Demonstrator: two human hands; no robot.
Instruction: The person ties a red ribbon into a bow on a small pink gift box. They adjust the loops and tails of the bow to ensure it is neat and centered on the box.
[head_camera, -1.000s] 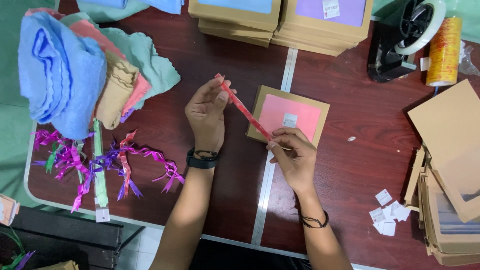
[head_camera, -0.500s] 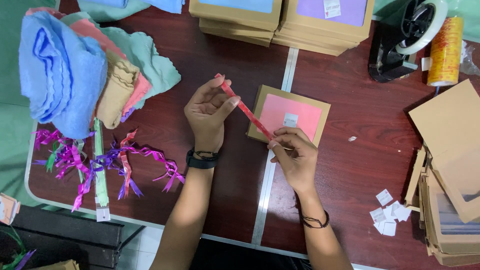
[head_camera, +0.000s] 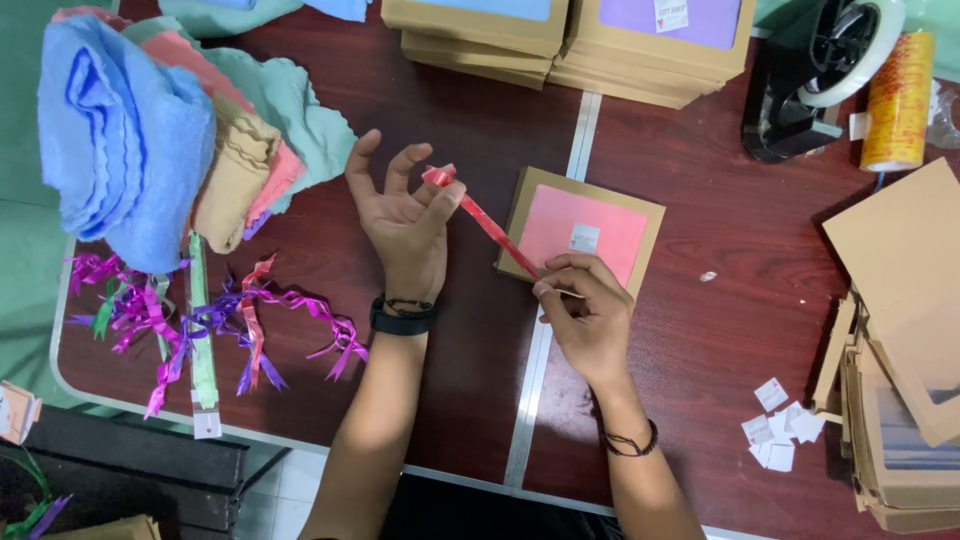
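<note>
A thin red ribbon strip (head_camera: 482, 221) is stretched taut between both my hands, above a dark wooden table (head_camera: 700, 320). My left hand (head_camera: 405, 225) pinches its upper end between thumb and fingertips, the other fingers spread. My right hand (head_camera: 585, 310) pinches the lower end, over the near edge of a small brown box with a pink window (head_camera: 583, 232) that lies flat on the table.
Folded towels (head_camera: 130, 130) are piled at the left, with loose purple and pink ribbon bows (head_camera: 200, 320) below them. Stacks of brown boxes (head_camera: 570, 35) stand at the back, a tape dispenser (head_camera: 820, 70) and yellow roll (head_camera: 897, 100) at right, flat cardboard (head_camera: 900, 330) and white paper bits (head_camera: 780, 430).
My left hand has opened its spare fingers and shifted slightly, still holding the ribbon's upper end. My right hand stays at the box edge.
</note>
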